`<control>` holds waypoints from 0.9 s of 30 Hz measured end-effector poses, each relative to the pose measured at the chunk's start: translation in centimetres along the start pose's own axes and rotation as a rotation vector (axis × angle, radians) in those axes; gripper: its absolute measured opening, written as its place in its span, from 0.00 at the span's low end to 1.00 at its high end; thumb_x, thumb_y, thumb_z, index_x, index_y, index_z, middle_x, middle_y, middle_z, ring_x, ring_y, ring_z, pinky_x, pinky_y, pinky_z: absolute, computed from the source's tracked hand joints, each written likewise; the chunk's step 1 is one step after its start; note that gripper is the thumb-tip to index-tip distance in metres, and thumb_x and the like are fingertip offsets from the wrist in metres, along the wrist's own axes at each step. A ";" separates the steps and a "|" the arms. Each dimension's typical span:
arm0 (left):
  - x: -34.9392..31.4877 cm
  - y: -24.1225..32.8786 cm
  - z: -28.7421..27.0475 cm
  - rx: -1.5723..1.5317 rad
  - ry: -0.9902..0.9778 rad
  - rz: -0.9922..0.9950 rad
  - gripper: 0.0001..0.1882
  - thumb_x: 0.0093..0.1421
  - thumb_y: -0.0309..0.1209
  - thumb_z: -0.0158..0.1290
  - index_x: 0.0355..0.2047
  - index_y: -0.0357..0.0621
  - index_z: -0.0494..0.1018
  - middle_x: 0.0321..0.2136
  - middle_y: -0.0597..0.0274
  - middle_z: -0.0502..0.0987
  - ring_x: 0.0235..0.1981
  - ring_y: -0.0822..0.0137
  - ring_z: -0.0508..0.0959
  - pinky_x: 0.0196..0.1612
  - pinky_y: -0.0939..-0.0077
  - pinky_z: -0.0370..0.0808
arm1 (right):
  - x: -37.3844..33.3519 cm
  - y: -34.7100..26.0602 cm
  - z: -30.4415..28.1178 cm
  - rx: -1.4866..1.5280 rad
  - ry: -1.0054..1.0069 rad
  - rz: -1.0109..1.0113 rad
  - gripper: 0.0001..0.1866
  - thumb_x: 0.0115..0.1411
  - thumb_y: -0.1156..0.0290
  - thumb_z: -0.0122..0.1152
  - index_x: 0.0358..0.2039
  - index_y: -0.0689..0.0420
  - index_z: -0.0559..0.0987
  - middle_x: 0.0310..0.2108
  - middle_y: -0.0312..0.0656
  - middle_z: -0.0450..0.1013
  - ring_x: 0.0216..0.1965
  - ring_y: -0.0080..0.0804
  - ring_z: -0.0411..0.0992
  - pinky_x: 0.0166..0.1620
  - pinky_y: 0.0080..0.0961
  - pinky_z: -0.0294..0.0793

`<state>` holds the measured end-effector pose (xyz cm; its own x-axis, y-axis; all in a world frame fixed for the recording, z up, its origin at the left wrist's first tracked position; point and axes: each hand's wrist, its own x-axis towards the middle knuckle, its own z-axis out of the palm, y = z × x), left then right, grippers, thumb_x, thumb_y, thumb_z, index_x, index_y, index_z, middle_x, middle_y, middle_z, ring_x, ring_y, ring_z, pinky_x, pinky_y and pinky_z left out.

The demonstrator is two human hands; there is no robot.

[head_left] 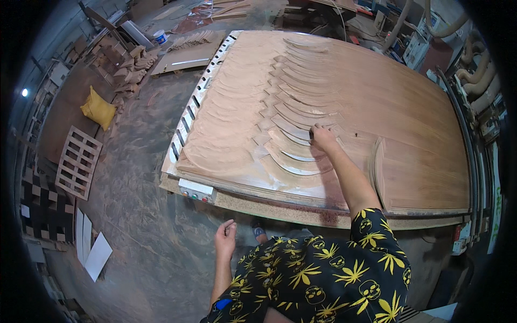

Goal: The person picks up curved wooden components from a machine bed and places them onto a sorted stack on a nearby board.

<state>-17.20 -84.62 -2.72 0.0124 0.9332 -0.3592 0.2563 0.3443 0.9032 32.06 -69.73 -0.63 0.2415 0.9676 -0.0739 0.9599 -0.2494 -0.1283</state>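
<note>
Above the dusty panel (409, 124), the right hand (323, 139) curls at curved strips (293, 130), grip unclear.

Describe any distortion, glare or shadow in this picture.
Head view: the panel shows bowed edges, and the corners go black; head view: a light glares at far left; head view: a reddish shadow lies left of the right forearm.

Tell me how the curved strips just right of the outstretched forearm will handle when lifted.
The curved strips look wooden, so they should stay stiff. Being slender, they are probably light for their length. Dust on the panel beside them suggests they may feel slippery.
</note>
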 end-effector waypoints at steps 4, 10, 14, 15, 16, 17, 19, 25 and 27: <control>-0.3 1.3 0.5 0.003 0.007 0.043 0.15 0.66 0.29 0.54 0.51 0.35 0.74 0.41 0.59 0.82 0.35 0.77 0.78 0.39 0.82 0.74 | 1.0 0.4 -0.7 0.009 -0.052 -0.001 0.23 0.50 0.64 0.68 0.48 0.54 0.76 0.52 0.45 0.70 0.54 0.50 0.69 0.56 0.53 0.69; -0.3 0.3 -0.3 0.029 0.009 0.101 0.15 0.65 0.29 0.53 0.50 0.35 0.74 0.41 0.56 0.81 0.39 0.71 0.80 0.43 0.78 0.76 | 2.8 1.1 -0.4 0.043 -0.176 0.050 0.26 0.46 0.59 0.68 0.46 0.54 0.77 0.54 0.48 0.69 0.59 0.52 0.65 0.60 0.57 0.63; -0.4 -0.8 -1.4 0.070 0.042 0.083 0.15 0.65 0.29 0.54 0.50 0.34 0.74 0.41 0.54 0.81 0.41 0.68 0.81 0.45 0.75 0.76 | 2.7 -0.3 -1.5 -0.050 -0.266 -0.002 0.24 0.48 0.59 0.67 0.45 0.53 0.77 0.54 0.48 0.68 0.59 0.53 0.64 0.60 0.60 0.63; -0.4 -0.8 -1.4 0.069 0.046 0.086 0.15 0.65 0.28 0.54 0.50 0.34 0.74 0.42 0.53 0.81 0.41 0.68 0.81 0.46 0.75 0.76 | 2.7 -0.1 -1.3 -0.021 -0.205 -0.008 0.23 0.48 0.59 0.67 0.45 0.53 0.77 0.54 0.48 0.69 0.59 0.53 0.65 0.59 0.60 0.64; -0.4 -0.5 -1.2 0.068 0.045 0.087 0.15 0.65 0.28 0.54 0.49 0.34 0.74 0.42 0.53 0.81 0.41 0.68 0.81 0.46 0.75 0.76 | 2.6 0.6 -0.4 0.006 -0.147 -0.008 0.23 0.48 0.59 0.67 0.45 0.52 0.77 0.54 0.47 0.69 0.58 0.53 0.66 0.58 0.61 0.65; -0.2 -0.3 -1.0 0.086 0.034 0.087 0.15 0.64 0.28 0.54 0.49 0.34 0.74 0.42 0.53 0.81 0.41 0.68 0.81 0.46 0.75 0.76 | 2.7 1.3 0.4 0.032 -0.089 -0.009 0.23 0.48 0.59 0.66 0.44 0.52 0.77 0.53 0.47 0.69 0.57 0.52 0.67 0.57 0.61 0.66; -0.3 1.1 -0.6 0.129 0.014 0.084 0.15 0.64 0.28 0.54 0.49 0.34 0.75 0.42 0.53 0.81 0.41 0.68 0.81 0.47 0.75 0.76 | 3.0 2.6 1.9 0.013 -0.009 -0.048 0.22 0.48 0.60 0.66 0.44 0.52 0.77 0.52 0.46 0.71 0.55 0.52 0.69 0.54 0.59 0.69; 0.3 0.1 -0.4 0.187 -0.025 0.173 0.15 0.64 0.28 0.54 0.50 0.35 0.74 0.41 0.53 0.81 0.41 0.68 0.80 0.46 0.74 0.76 | 2.6 0.9 -0.6 0.065 -0.088 -0.026 0.25 0.43 0.58 0.69 0.43 0.53 0.78 0.46 0.45 0.75 0.49 0.50 0.74 0.48 0.47 0.75; 0.1 0.3 -0.4 0.191 -0.042 0.159 0.16 0.64 0.28 0.54 0.50 0.35 0.74 0.42 0.53 0.81 0.41 0.68 0.80 0.46 0.74 0.76 | 3.5 1.5 -0.8 0.248 -0.142 0.030 0.27 0.41 0.57 0.71 0.43 0.55 0.79 0.43 0.47 0.77 0.45 0.47 0.75 0.47 0.40 0.76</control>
<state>-17.53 -84.41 -2.38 0.1062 0.9675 -0.2295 0.4259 0.1644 0.8897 34.42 -66.68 -0.32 0.2301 0.9487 -0.2169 0.8843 -0.2969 -0.3604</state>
